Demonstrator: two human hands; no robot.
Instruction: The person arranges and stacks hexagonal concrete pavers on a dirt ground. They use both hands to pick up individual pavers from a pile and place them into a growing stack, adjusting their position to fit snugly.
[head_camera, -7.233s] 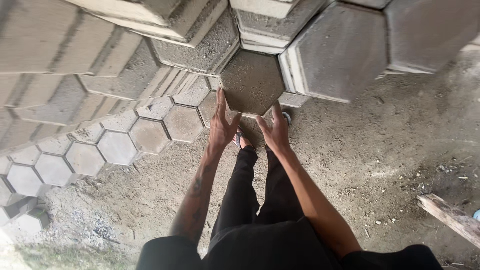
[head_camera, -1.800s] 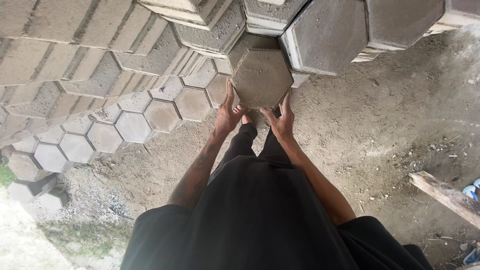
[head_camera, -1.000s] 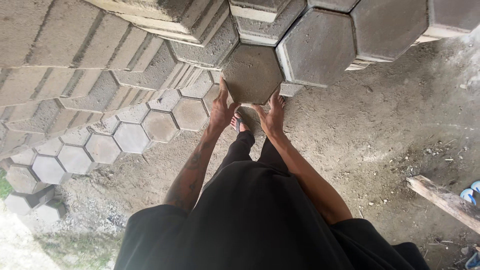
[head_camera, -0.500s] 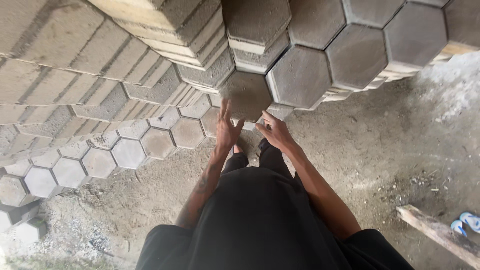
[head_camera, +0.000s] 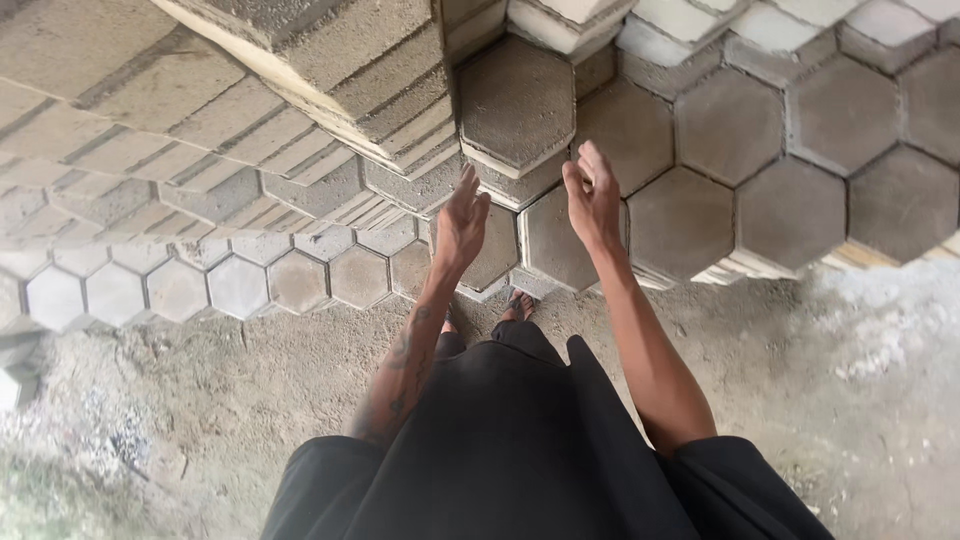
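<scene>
Head view, hands: the left hand (head_camera: 462, 222) and right hand (head_camera: 592, 197) are both raised, fingers loosely spread, palms turned toward each other. Neither grips anything; there is a clear gap between them.
Head view, block: a grey hexagonal block (head_camera: 516, 103) sits on top of the stack (head_camera: 760, 170), just above and between the hands, apart from both. It lies flat, face up, its edges lined up with the neighbours, likely so the pile stays level.
Head view, stack: hexagonal blocks are packed edge to edge in layers, honeycomb fashion, which looks meant to keep them from sliding.
Head view, left pile: a taller pile of slabs (head_camera: 300, 70) leans over the upper left, layered flat.
Head view, ground row: a single row of hexagons (head_camera: 240, 285) lies on the dirt floor (head_camera: 200, 400) to the left.
Head view, feet: toes (head_camera: 518, 303) show just beside the stack's base.
Containers: none in view; nothing is boxed or trayed.
</scene>
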